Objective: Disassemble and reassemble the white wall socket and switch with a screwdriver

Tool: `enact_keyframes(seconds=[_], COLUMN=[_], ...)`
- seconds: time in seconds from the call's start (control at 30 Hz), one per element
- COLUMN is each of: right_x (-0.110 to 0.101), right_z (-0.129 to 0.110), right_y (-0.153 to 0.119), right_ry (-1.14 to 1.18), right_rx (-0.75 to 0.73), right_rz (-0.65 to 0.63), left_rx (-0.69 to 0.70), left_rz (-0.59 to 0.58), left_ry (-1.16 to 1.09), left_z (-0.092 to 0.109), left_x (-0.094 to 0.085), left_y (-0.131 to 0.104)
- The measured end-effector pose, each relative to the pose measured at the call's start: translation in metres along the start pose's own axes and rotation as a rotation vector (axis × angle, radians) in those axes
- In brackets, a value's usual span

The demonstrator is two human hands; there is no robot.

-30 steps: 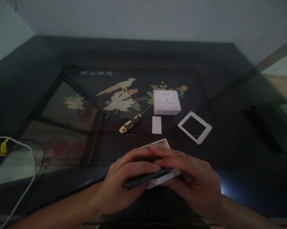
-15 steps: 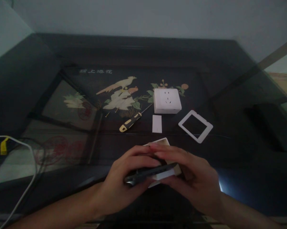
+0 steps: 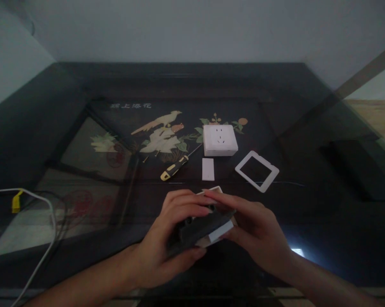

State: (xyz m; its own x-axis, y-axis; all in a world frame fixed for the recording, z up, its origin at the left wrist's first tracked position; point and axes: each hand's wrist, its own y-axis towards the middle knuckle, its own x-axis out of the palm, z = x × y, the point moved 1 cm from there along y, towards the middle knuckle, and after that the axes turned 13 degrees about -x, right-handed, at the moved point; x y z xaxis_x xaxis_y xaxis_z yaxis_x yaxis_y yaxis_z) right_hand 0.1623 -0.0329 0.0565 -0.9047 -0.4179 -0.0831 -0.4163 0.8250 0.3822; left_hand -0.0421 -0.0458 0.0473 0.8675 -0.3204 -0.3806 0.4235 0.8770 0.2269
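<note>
My left hand (image 3: 171,238) is closed around a dark, flat-sided part (image 3: 200,228), which lies tilted over an open white box (image 3: 216,190). My right hand (image 3: 259,230) grips the white box from the right, its fingertips along the far edge and thumb near the close side. Fingertips of both hands nearly meet at the top of the box. Beyond them stands a white socket box (image 3: 220,140) with its outlet face up. Closer in lie a small white plate (image 3: 208,169), a yellow-and-black screwdriver (image 3: 175,168) and, to the right, a white frame (image 3: 257,171).
Two screws (image 3: 151,157) lie left of the screwdriver on the dark glossy table (image 3: 166,81). At the left edge runs a white cable (image 3: 50,251) with a yellow tag (image 3: 16,202). A dark object (image 3: 355,168) sits at the right.
The dark part has turned in my left hand, so more of its broad side shows. The camera view has shifted slightly, moving the table items in the picture.
</note>
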Motion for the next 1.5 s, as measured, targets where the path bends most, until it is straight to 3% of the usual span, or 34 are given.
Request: enact_keyframes(seconds=[0.1,0.2,0.27,0.37,0.47,0.6,0.87,1.03,1.27,1.5], right_x=[-0.008,-0.019,-0.027,-0.040,-0.047,-0.047,-0.033,-0.033,-0.032,-0.030], right_z=[-0.004,-0.005,-0.001,0.010,0.022,0.028,0.026,0.026,0.031,0.035], right_y=[0.004,0.006,0.006,0.005,0.005,0.005,0.003,0.003,-0.001,-0.001], right_ry=[0.018,0.057,0.125,0.247,0.314,0.410,0.406,0.370,0.209,0.130], right_rx=[0.085,0.167,0.211,0.275,0.340,0.396,0.407,0.432,0.429,0.418], right_rz=[0.095,0.247,0.382,0.551,0.595,0.532,0.526,0.579,0.614,0.598], left_rx=[0.023,-0.111,-0.218,-0.203,-0.210,-0.240,-0.236,-0.261,-0.253,-0.107], left_rz=[0.025,0.104,0.059,-0.045,-0.095,-0.134,-0.140,-0.069,0.147,0.205], left_ry=[0.035,0.028,0.209,0.585,0.821,0.932,0.954,0.947,0.821,0.741], left_z=[-0.001,-0.004,-0.009,-0.019,-0.030,-0.037,-0.042,-0.037,-0.019,-0.017], left_x=[-0.009,-0.021,-0.025,-0.022,-0.013,-0.005,0.001,-0.008,-0.021,-0.013], left_y=[0.005,0.022,0.040,0.067,0.085,0.094,0.098,0.095,0.064,0.041])
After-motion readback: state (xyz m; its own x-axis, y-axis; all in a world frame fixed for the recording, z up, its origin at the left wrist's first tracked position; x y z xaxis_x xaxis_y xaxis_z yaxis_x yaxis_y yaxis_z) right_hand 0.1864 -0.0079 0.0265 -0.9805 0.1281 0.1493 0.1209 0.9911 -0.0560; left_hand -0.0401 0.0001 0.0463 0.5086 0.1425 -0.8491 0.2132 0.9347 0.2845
